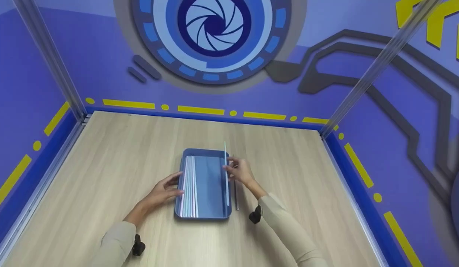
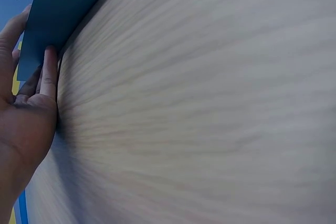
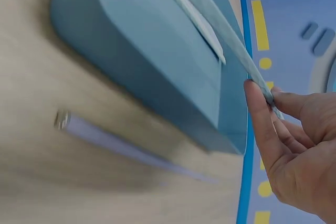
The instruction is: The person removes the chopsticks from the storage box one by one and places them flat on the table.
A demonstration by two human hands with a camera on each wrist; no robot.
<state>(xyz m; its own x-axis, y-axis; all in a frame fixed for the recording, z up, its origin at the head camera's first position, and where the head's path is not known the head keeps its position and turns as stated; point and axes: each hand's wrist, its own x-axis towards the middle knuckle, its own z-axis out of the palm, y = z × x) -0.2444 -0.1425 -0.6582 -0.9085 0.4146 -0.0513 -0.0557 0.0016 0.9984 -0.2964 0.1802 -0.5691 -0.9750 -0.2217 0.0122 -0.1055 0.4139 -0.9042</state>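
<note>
A blue-grey rectangular tray (image 1: 210,185) lies on the table, with several thin pale sticks (image 1: 189,187) lengthwise along its left side. My left hand (image 1: 158,193) holds the tray's left wall; in the left wrist view the wall passes between the digits of that hand (image 2: 26,124). Over the right rim, my right hand (image 1: 241,172) pinches a long light-blue stick (image 1: 227,187) between thumb and fingertips. The right wrist view shows this stick (image 3: 233,38) slanting over the tray, with a silvery end. A lilac stick (image 3: 121,145), also silver-tipped, lies on the table outside the tray's right wall.
The wooden table (image 1: 133,148) is bordered by a patterned blue-purple back wall (image 1: 103,74) and side walls. Metal posts (image 1: 55,55) stand at the back corners. A small black device (image 1: 138,245) sits at each wrist.
</note>
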